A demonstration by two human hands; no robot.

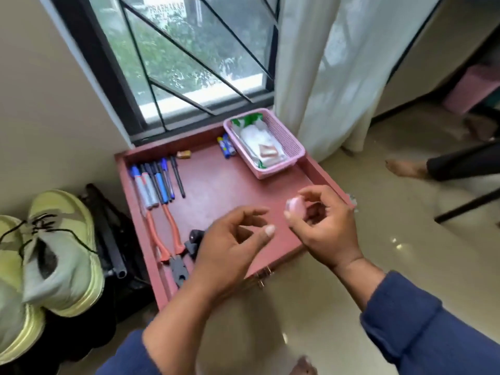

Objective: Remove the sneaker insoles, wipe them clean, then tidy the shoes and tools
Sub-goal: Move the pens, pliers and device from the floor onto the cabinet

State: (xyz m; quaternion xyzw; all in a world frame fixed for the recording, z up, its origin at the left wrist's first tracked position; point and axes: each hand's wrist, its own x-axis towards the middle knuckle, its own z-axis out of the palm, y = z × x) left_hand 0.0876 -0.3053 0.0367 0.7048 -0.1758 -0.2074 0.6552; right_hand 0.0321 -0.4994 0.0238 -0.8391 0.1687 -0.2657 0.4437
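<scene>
A red drawer (216, 182) stands open below the window. Inside lie several pens and markers (155, 182), orange-handled pliers (170, 239), small batteries (226, 147) and a pink basket (293, 143) holding a wipes pack (261, 143). My right hand (322, 226) hovers over the drawer's near right corner, pinching a small pink round object (294, 207). My left hand (230, 255) floats beside it with fingers apart and nothing in it, partly covering a small black object (195, 242). Two pale green sneakers (58, 253) sit at the left on a black bag.
A white curtain (324, 77) hangs right of the drawer. Another person's bare foot (405, 167) and dark trouser leg rest on the shiny tiled floor at the right. A black rod (108, 239) lies between the sneakers and the drawer.
</scene>
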